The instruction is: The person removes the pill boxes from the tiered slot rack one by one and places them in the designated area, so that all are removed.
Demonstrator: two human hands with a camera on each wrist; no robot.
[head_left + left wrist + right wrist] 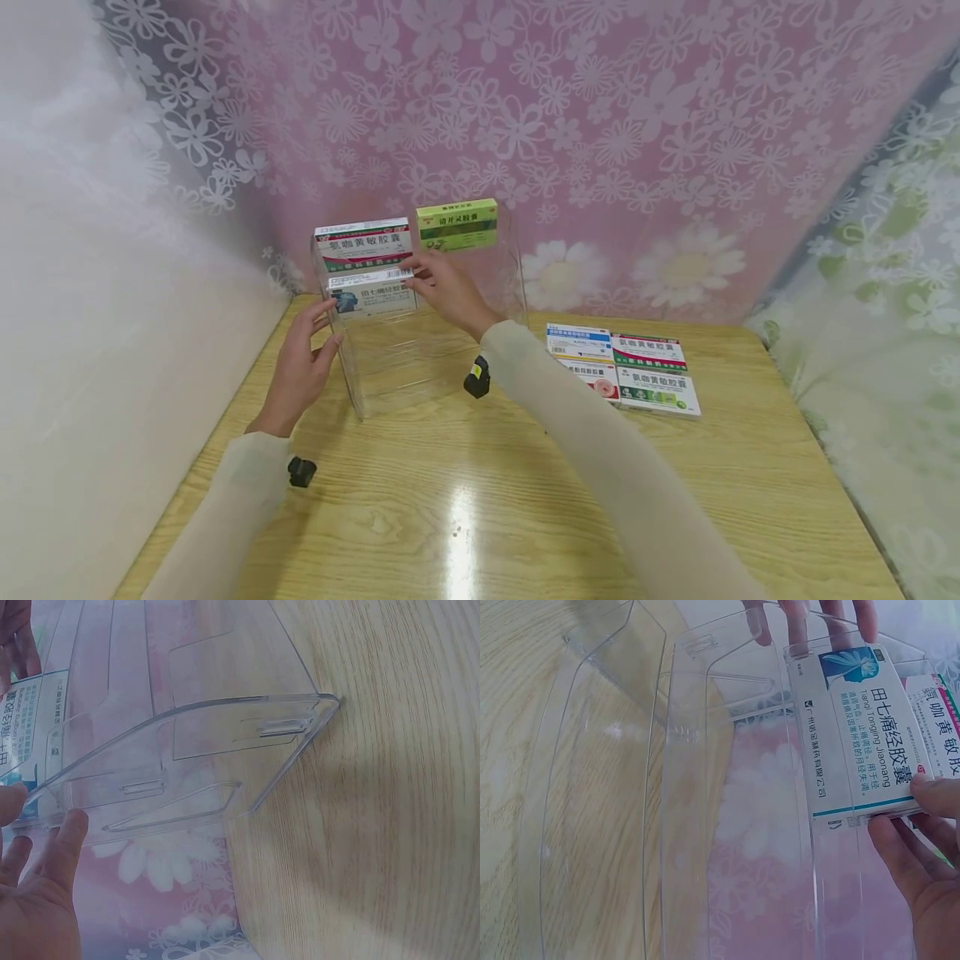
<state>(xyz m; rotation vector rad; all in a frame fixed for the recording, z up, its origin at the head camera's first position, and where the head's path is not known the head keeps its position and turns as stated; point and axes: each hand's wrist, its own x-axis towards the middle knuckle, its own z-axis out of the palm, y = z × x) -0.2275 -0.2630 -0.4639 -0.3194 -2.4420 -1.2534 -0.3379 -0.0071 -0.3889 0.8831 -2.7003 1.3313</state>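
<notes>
A clear plastic tiered display stand [390,379] rises from the table. A white medicine box [375,300] with a blue picture at one end sits in a middle tier, toward the left side. My right hand [450,292] pinches this box's right end; in the right wrist view, the thumb [934,796] lies over its printed face. At the stand's left side panel, my left hand [303,362] grips the edge between thumb and fingers. Behind on the top tier stand a red, white and green medicine box [365,243] and a yellow-green medicine box [457,221].
Right of the stand, several medicine boxes lie flat together, among them a blue and white box [577,340] and a white and green box [658,392]. The wooden table [420,517] meets a pink flowered backdrop [600,167] behind and a white wall [135,292] at left.
</notes>
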